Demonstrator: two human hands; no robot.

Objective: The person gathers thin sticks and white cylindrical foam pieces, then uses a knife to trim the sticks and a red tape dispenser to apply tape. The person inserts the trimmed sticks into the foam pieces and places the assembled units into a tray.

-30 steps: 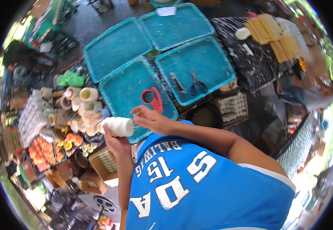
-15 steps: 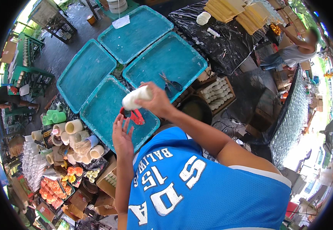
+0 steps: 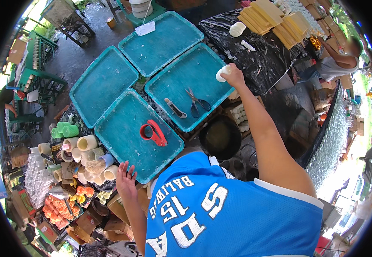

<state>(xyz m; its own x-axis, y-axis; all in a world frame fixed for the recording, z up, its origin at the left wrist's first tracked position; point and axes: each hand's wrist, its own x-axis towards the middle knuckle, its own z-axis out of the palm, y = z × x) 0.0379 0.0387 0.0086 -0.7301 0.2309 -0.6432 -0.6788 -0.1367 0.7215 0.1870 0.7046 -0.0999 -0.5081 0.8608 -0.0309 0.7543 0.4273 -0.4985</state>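
Note:
My right hand (image 3: pixel 234 77) is closed on a white, rounded cylinder with a lumpy side (image 3: pixel 223 73). It holds it over the right rim of a teal tray (image 3: pixel 177 68). My left hand (image 3: pixel 127 183) is empty, its fingers spread, just off the near-left edge of the nearest teal tray (image 3: pixel 121 115). A red tool with a ring-shaped end, like a tape dispenser (image 3: pixel 153 132), lies in that nearest tray. Dark-handled scissors (image 3: pixel 197 104) and a grey utility knife (image 3: pixel 175 108) rest in the tray under my right arm's reach.
Two more teal trays (image 3: pixel 162 40) lie behind. A black plastic-covered surface (image 3: pixel 263 55) holds yellow sheets (image 3: pixel 261 17) and another white lumpy piece (image 3: pixel 237 29). Near me are a dark round basin (image 3: pixel 220 136) and a box of white pieces (image 3: pixel 239 113). A person (image 3: pixel 338 64) stands far right.
My right hand has carried the white cylinder from above the nearest tray to the right and away. My left hand has drawn back toward me, and the view has shifted slightly.

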